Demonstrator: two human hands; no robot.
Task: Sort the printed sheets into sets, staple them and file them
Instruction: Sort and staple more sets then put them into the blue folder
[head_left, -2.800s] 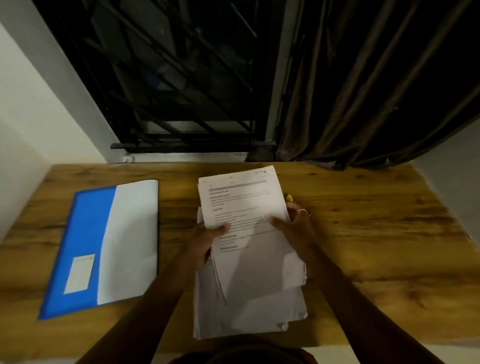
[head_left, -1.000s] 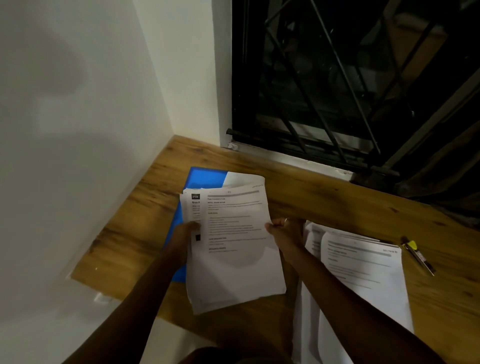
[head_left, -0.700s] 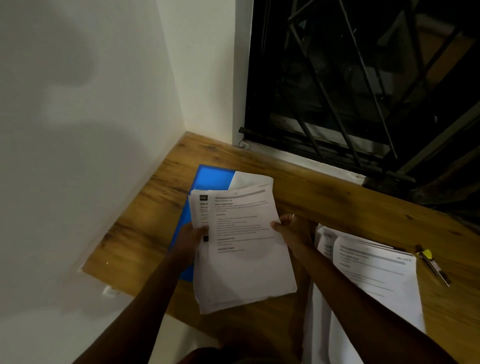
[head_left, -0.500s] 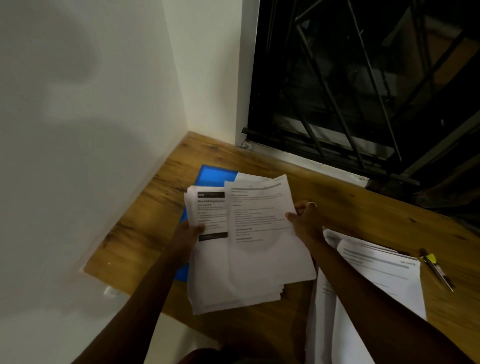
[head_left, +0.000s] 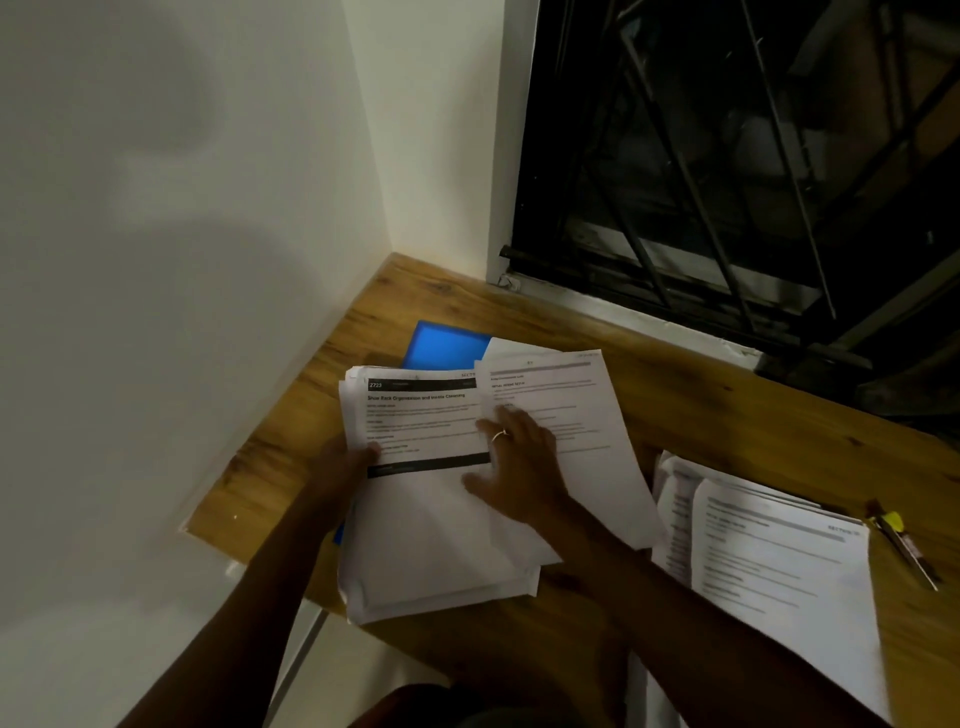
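My left hand (head_left: 347, 465) grips the left edge of a thick stack of printed sheets (head_left: 426, 540), thumb on top; its top page has a black header band. One loose printed sheet (head_left: 587, 436) lies askew to the right, partly on that stack. My right hand (head_left: 517, 465), with a ring, lies across the seam between them, fingers spread flat. A blue folder (head_left: 447, 345) peeks out beneath the stack at the back. A second pile of printed sheets (head_left: 779, 566) rests on the wooden table (head_left: 675, 384) to the right.
A white wall (head_left: 182, 260) borders the table's left edge, and a barred dark window (head_left: 727, 182) stands behind it. A pen with a yellow tip (head_left: 906, 548) lies at the far right. The table's near-left corner (head_left: 192, 525) is close to the stack.
The top sheet has slid right off the stack, uncovering the page with the black header. My right hand let go of its edge and now lies flat over both.
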